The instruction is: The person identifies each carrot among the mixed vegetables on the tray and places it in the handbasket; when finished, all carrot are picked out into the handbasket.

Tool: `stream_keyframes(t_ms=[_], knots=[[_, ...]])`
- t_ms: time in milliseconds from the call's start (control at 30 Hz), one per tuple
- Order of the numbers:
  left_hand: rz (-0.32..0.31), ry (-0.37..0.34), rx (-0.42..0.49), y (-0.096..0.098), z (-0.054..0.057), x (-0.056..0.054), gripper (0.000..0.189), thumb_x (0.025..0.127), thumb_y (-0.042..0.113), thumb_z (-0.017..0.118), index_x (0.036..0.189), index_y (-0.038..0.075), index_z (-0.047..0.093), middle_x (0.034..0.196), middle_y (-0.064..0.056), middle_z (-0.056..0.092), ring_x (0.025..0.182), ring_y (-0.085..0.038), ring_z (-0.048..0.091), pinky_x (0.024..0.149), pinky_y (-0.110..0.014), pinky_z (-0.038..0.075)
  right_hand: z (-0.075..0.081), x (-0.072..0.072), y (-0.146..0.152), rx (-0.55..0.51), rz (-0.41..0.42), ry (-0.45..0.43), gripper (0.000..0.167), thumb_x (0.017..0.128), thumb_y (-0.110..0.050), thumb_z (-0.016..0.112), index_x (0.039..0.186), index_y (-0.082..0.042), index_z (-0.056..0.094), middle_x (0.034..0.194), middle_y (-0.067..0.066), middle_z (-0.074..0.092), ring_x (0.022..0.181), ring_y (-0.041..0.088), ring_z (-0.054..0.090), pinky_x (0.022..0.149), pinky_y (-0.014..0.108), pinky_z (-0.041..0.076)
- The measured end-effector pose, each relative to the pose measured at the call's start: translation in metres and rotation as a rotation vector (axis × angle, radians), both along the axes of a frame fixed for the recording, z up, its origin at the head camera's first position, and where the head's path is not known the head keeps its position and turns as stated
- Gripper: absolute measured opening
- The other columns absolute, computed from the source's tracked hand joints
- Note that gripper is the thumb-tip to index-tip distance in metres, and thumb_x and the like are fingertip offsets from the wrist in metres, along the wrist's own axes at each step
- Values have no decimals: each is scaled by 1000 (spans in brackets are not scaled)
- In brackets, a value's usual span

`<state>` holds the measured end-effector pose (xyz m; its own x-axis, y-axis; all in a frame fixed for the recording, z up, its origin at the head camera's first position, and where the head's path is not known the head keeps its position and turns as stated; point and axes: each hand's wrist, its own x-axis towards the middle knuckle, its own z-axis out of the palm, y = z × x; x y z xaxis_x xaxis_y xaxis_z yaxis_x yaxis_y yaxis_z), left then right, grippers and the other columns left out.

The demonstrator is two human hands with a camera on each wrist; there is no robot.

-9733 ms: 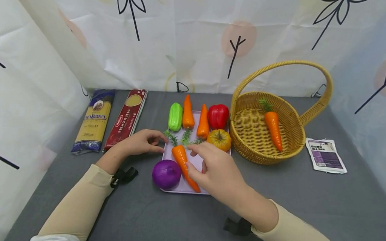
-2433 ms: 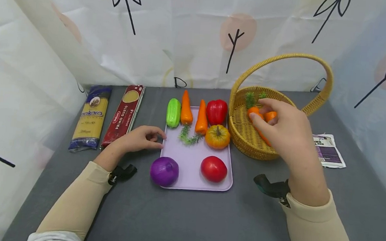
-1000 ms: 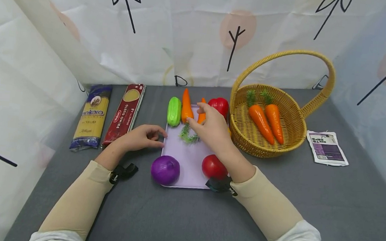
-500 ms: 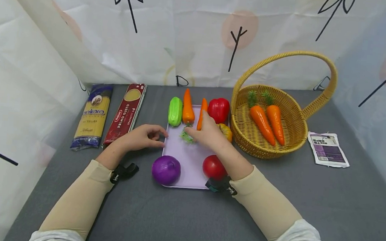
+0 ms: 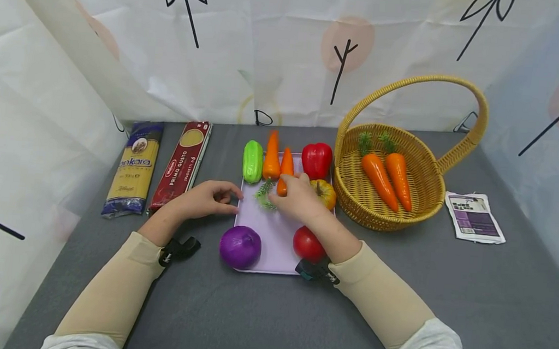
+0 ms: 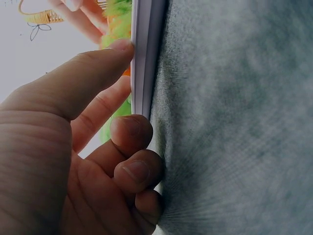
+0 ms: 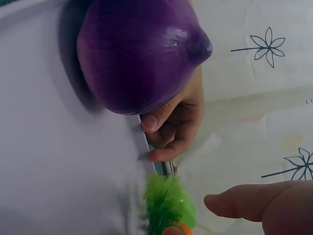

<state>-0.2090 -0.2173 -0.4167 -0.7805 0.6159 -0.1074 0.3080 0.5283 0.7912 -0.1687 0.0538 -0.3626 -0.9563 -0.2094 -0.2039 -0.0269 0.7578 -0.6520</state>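
Observation:
My right hand (image 5: 304, 201) reaches over the lilac tray (image 5: 273, 253). It pinches the leafy end of an orange carrot (image 5: 287, 164) between thumb and fingers; the contact is partly hidden. In the right wrist view only a digit (image 7: 244, 200) and one fingertip show, near green leaves (image 7: 164, 198). At the tray's left edge, my left hand (image 5: 208, 199) lies with loosely curled fingers. Its thumb touches the rim (image 6: 142, 63) in the left wrist view. A second carrot (image 5: 272, 160) stands between the held one and a green cucumber (image 5: 253, 161).
A red pepper (image 5: 316, 161), yellow pumpkin (image 5: 324, 193), tomato (image 5: 307, 243) and purple onion (image 5: 240, 247) are on the tray. A wicker basket (image 5: 367, 218) with two carrots and a tall handle stands right, beside a white-purple packet (image 5: 474, 217). Two spaghetti packs (image 5: 181, 167) lie left.
A carrot from the tray now lies in the basket beside the first. My right hand has come back to the tray, and another carrot has shifted left at its fingers. My left hand stays put.

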Motion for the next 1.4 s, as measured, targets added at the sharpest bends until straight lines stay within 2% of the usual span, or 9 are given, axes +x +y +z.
stream_keyframes(t_ms=[200, 300, 467, 700, 900, 1033, 1167, 1400], knots=[[4, -2, 3, 0, -2, -1, 28, 91, 20, 82, 115, 12, 70, 79, -3, 50, 74, -21, 48, 67, -30, 38, -5, 2, -3, 72, 75, 29, 63, 96, -29, 71, 150, -6, 50, 131, 24, 54, 113, 34, 55, 94, 45, 49], [7, -4, 9, 0, -2, -1, 29, 90, 20, 82, 115, 11, 70, 79, -3, 50, 73, -21, 47, 66, -29, 38, -8, 3, -4, 98, 114, 31, 64, 95, -28, 72, 153, -11, 48, 124, 20, 60, 107, 32, 55, 88, 43, 49], [11, -8, 7, 0, -2, 0, 30, 90, 21, 82, 115, 11, 70, 79, -3, 50, 73, -20, 47, 66, -30, 38, -11, 4, -6, 123, 116, 47, 61, 95, -28, 72, 151, -15, 51, 120, 17, 61, 104, 30, 54, 86, 42, 48], [9, -4, 5, 1, -1, 0, 29, 91, 21, 82, 115, 11, 70, 80, -3, 50, 75, -21, 48, 67, -30, 38, -12, 5, -6, 117, 106, 103, 48, 97, -29, 70, 141, -13, 59, 103, 11, 64, 89, 27, 58, 75, 38, 46], [10, -2, 2, 1, 0, 1, 30, 91, 21, 81, 116, 10, 70, 80, -3, 51, 75, -21, 48, 66, -30, 37, -12, 5, -9, 148, 149, 82, 52, 100, -37, 67, 146, -15, 56, 95, 9, 63, 83, 25, 57, 69, 35, 43], [14, -9, -2, 0, -1, 1, 29, 91, 22, 81, 116, 12, 70, 80, -3, 51, 75, -22, 48, 66, -30, 38, -12, 6, -9, 130, 145, 76, 49, 100, -39, 66, 142, -16, 57, 88, 8, 62, 77, 24, 57, 66, 33, 42], [16, -9, -5, 0, -2, 1, 29, 91, 22, 81, 116, 12, 70, 79, -4, 51, 74, -21, 48, 66, -30, 38, -7, 7, -7, 81, 126, 102, 45, 99, -40, 68, 136, -15, 58, 82, 7, 60, 72, 23, 55, 62, 32, 41], [19, -12, -8, 1, -1, 1, 29, 91, 22, 81, 116, 12, 70, 80, -4, 51, 74, -22, 49, 65, -30, 38, 15, 16, -2, 24, 100, 187, 43, 100, -39, 66, 136, -17, 58, 95, 7, 60, 83, 24, 56, 68, 35, 45]])
